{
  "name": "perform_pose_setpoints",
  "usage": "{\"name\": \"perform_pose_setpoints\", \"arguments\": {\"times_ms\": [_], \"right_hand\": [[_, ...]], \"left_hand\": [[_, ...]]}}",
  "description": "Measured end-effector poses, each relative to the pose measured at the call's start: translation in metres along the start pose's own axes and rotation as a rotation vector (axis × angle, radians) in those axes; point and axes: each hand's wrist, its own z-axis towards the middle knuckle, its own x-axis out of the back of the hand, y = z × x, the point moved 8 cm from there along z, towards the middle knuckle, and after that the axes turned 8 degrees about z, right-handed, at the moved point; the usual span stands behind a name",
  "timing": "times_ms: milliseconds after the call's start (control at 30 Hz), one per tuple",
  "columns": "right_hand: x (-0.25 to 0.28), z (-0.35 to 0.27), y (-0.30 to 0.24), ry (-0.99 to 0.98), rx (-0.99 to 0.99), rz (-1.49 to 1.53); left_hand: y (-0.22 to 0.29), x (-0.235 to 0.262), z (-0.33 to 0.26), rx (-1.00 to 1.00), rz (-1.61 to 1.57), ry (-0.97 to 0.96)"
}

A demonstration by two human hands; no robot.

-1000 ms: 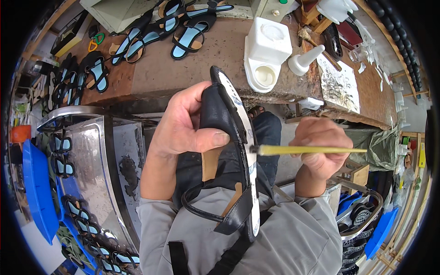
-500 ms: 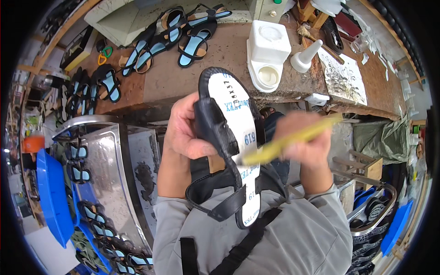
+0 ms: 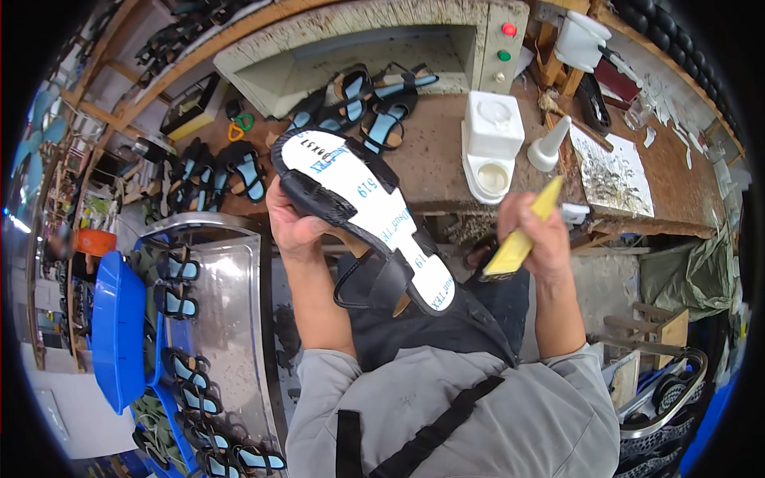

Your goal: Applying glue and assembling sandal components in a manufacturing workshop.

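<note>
My left hand [image 3: 293, 231] grips a black strappy sandal [image 3: 373, 199] by its side. The sandal's white underside, marked with blue print, faces up, with the black strap ends folded over its edges and an ankle strap hanging below. My right hand [image 3: 548, 243] is closed round a flat yellow-handled brush [image 3: 508, 255], its dark tip pointing down and left, apart from the sandal. Beyond the brush, on the bench, stands a white dispenser bottle [image 3: 494, 127] with an open cup of pale liquid [image 3: 490, 179] at its front.
A white cone-shaped piece [image 3: 550, 143] and a stained paper sheet [image 3: 610, 179] lie on the brown bench [image 3: 446, 119]. Several sandals with blue insoles [image 3: 386, 123] rest by the pale machine [image 3: 358, 40]. A metal-edged rack [image 3: 227, 303] and blue basin [image 3: 119, 334] are at left.
The brush has come away from the sandal's underside to the right. My left hand has shifted the sandal left and tilted it further. The view now takes in more of the machine.
</note>
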Motion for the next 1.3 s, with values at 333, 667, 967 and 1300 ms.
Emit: {"name": "perform_pose_setpoints", "arguments": {"times_ms": [333,667,967,1300], "right_hand": [[-0.052,0.001,0.055,-0.065,-0.452,0.214],[-0.047,-0.013,0.053,-0.004,-0.418,0.159],[-0.037,-0.022,0.066,0.019,-0.503,0.31],[-0.031,-0.031,0.081,0.013,-0.687,0.414]], "left_hand": [[0.03,0.004,0.025,-0.174,0.307,0.106],[-0.055,-0.096,-0.081,0.418,-0.261,-0.099],[-0.059,-0.092,-0.076,0.266,-0.285,0.16],[-0.037,-0.081,-0.086,0.177,0.215,0.018]]}}
